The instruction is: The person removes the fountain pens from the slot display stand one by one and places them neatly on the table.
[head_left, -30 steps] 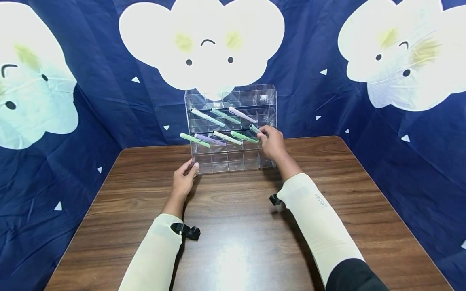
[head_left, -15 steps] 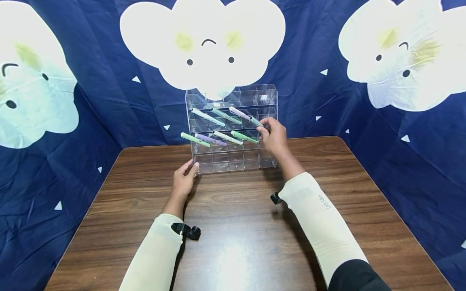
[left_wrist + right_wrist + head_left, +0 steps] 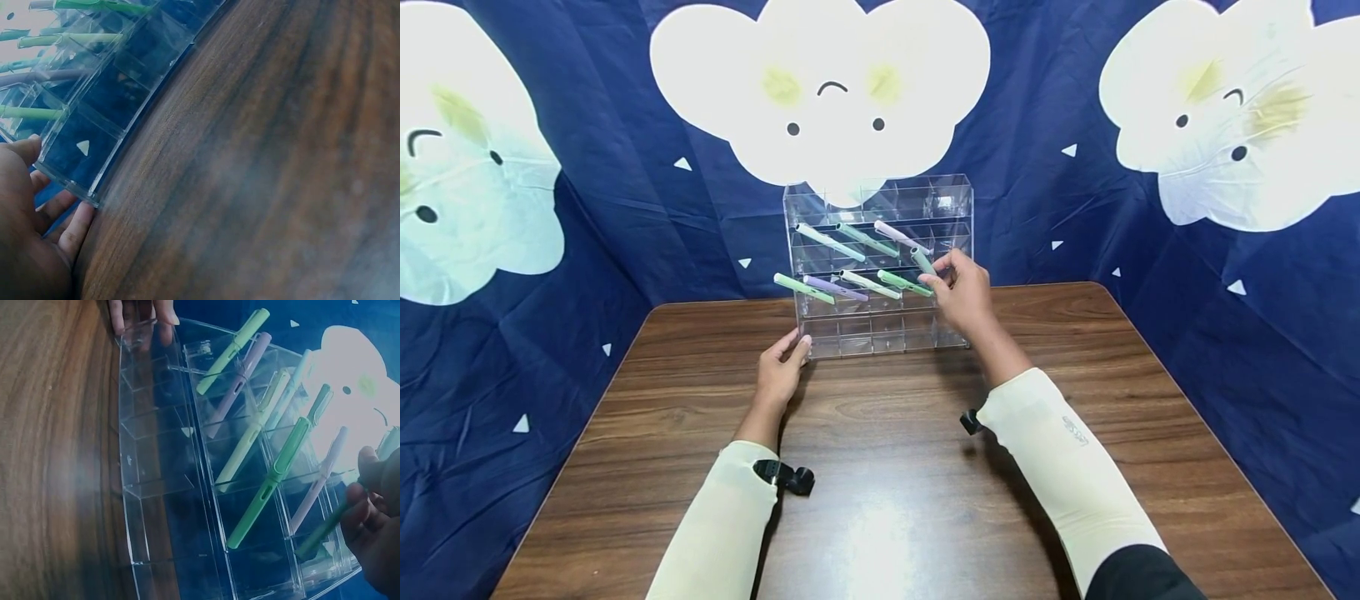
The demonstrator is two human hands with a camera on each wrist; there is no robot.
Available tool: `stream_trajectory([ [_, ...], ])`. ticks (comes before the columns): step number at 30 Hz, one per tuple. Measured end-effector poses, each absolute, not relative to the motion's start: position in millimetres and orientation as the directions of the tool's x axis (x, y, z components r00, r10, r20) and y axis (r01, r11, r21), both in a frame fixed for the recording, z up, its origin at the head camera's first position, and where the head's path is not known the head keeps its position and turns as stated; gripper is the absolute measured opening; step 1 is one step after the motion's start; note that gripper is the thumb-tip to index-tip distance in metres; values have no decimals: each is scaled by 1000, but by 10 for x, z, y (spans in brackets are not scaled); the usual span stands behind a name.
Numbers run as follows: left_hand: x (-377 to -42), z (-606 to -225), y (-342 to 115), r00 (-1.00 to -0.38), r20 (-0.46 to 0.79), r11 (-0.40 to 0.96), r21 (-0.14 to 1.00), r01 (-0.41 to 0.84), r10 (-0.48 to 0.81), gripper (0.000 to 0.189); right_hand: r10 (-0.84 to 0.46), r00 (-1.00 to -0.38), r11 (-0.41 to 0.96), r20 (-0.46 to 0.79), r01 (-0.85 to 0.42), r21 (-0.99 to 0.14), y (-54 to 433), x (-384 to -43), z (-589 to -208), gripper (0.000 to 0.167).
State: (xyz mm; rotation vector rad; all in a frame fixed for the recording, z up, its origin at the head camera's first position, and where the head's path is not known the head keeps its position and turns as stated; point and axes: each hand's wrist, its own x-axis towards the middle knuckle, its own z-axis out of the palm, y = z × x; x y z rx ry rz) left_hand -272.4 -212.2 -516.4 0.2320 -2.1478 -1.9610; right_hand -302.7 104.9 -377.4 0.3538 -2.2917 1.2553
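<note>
A clear acrylic pen rack (image 3: pixel 951 197) with stepped rows stands at the back of the table. My left hand (image 3: pixel 777 373) holds its lower left corner, thumb in front and fingers around the side. My right hand (image 3: pixel 964 293) pinches a grey-green pen (image 3: pixel 922 260) at the rack's right side; the pen's lower end in the right wrist view lies over a compartment, and I cannot tell whether it rests inside. The upper filled row holds a pale blue pen (image 3: pixel 830 242), a teal pen (image 3: pixel 867 240) and a lilac pen (image 3: pixel 901 237). Below lean light green, purple, white and green (image 3: pixel 905 283) pens.
The wooden table (image 3: pixel 865 450) runs from the rack toward me. A dark blue curtain (image 3: pixel 1022 242) with white clouds hangs close behind the rack and on both sides. Black wrist cameras (image 3: pixel 802 481) stick out from both sleeves.
My right hand lifts the grey-green pen slightly up and right, then lowers it again with the pen tilted more steeply. My left hand stays on the rack's corner.
</note>
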Motion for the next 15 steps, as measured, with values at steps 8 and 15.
stream_trajectory([
  [8, -2728, -5165, -2117, -958, 99, 137, 989, 64, -268, 48, -46, -871, 436, 490, -459, -774, 991, -2909, -3855, 27],
  [15, -2714, -5151, -2108, -952, 118, 213, 975, 58, -282, 54, -163, -888, 333, 430, -460, -823, 943, -2828, -3923, 61],
])
